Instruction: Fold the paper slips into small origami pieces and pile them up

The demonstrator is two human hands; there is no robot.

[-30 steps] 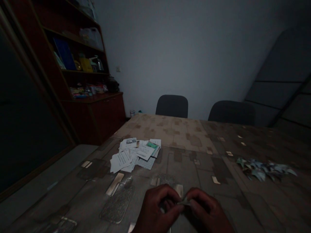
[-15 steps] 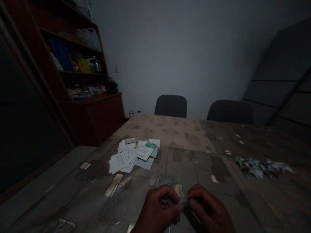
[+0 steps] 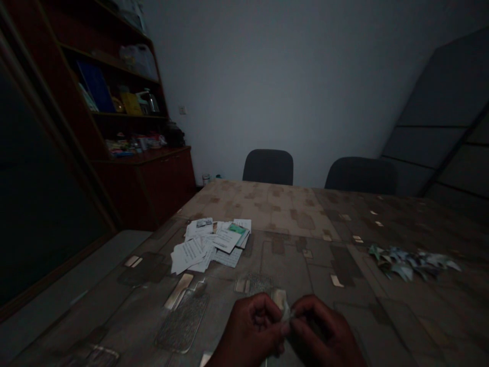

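Observation:
Low in the view, my left hand (image 3: 254, 326) pinches a small pale folded piece of paper (image 3: 286, 311) between thumb and forefinger. Close against it, my right hand (image 3: 323, 329) grips the paper's right side with its fingertips. Most of the paper is covered by the fingers, and the dim light hides its folds. Beyond my left hand lies a loose pile of printed paper cards (image 3: 212, 243), one with a green patch. Over to the right, several small folded paper shapes (image 3: 412, 262) lie in a cluster.
A patterned cloth covers the table (image 3: 282, 209). Two dark chairs (image 3: 268, 167) stand at its far side, before a pale wall. On the left rises a reddish-brown cabinet (image 3: 160, 178) with filled shelves. Grey panels (image 3: 431, 112) lean in at the right.
My right hand has shifted slightly left and down, and its fingertips are closer to my left thumb. More of the pale paper shows above the fingers. The piles are unchanged.

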